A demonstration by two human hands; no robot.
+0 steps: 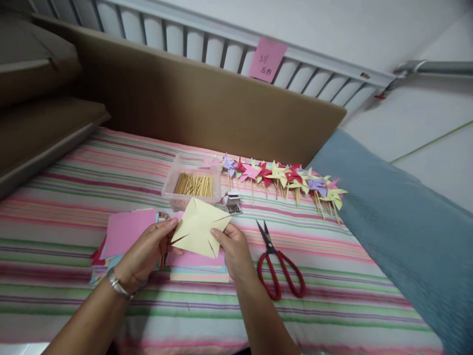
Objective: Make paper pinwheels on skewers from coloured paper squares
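A square of pale yellow paper (201,224) is held up between my two hands, with slits cut from its corners toward the middle. My left hand (155,246) pinches its left corner. At the right side my right hand (232,244) grips it, thumb on top and fingers beneath. Under the sheet lies a stack of coloured paper (199,274), partly hidden. Another stack with a pink sheet (129,229) on top is beside my left wrist. To the right of my right hand, scissors with red handles (275,261) rest on the cloth, blades slightly apart.
Behind the sheet stand a clear plastic box (170,185) of thin wooden sticks and a small opened box (232,203) of metal bits. Finished paper pinwheels (279,175) lie in a row at the back right. A cardboard panel (207,108) borders the striped cloth (332,281).
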